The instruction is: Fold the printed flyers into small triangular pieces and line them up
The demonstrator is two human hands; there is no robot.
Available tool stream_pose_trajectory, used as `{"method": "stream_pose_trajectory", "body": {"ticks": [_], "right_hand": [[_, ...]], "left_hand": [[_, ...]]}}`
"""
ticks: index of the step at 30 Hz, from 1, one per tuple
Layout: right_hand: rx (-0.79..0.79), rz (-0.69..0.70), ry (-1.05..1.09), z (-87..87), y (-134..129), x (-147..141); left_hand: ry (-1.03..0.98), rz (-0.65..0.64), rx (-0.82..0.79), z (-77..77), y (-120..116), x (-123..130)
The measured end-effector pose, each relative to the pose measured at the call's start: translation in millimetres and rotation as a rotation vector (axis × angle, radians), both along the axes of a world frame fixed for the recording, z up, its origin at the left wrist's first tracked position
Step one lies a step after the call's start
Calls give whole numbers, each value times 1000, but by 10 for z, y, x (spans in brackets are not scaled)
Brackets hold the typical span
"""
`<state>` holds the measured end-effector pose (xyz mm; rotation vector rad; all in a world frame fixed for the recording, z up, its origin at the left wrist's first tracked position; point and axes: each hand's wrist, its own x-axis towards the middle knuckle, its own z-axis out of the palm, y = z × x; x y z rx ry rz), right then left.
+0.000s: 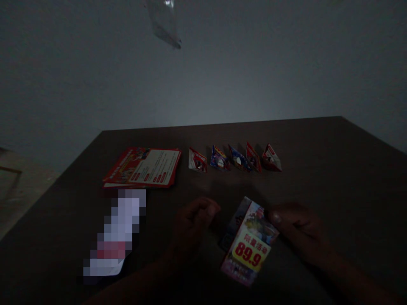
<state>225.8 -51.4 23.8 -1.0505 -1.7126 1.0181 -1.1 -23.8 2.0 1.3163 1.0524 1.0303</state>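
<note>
Folded leaflet: nearest of the paper things, between the two hands at the right of centre, tilted; its narrow front panel (249, 245) bears a picture above and a yellow block with red characters and a large "89.9", while a darker flap (237, 222) stands out behind its left side.
Right hand: thumb and fingers nearly closed at the leaflet's upper right edge, the thumb touching it there (295, 224); the other fingers curl under, their tips lost in the dark.
Left hand: loosely curled, thumb lying close to the forefinger, just beside the leaflet and apart from it (195, 224); nothing shows in its grasp.
Pixelated object: pale, with a reddish patch, lying slantwise left of the left hand (114, 233); what it is, I cannot tell.
Leaflet stack: red-bordered printed sheets lying flat, slightly fanned, beyond the pixelated object (143, 167).
Folded paper pieces: five in a row right of the stack, creased into pointed shapes, red, white and blue (239, 159); the two outermost show much white, the second and third blue.
Table: dark brown, its far edge near the wall (333, 165).
Wall: plain grey, dimly lit (270, 67).
Clear bag: see-through, against the wall high up (165, 25); whether it contains anything, I cannot tell.
</note>
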Motion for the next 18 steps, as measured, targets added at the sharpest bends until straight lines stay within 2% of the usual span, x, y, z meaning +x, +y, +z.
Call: {"method": "stream_pose_trajectory", "body": {"ticks": [3, 5, 7, 12, 18], "right_hand": [[42, 120, -51, -45, 9, -27], [63, 162, -89, -71, 10, -40], [100, 178, -121, -88, 9, -53], [209, 148, -213, -122, 10, -95], [261, 138, -288, -135, 19, -125]], "left_hand": [[-14, -147, -63, 9, -36, 34], [-52, -255, -121, 20, -75, 57], [-77, -310, -180, 23, -109, 77], [-54, -319, -256, 33, -136, 123], [75, -235, -133, 118, -138, 157]]}}
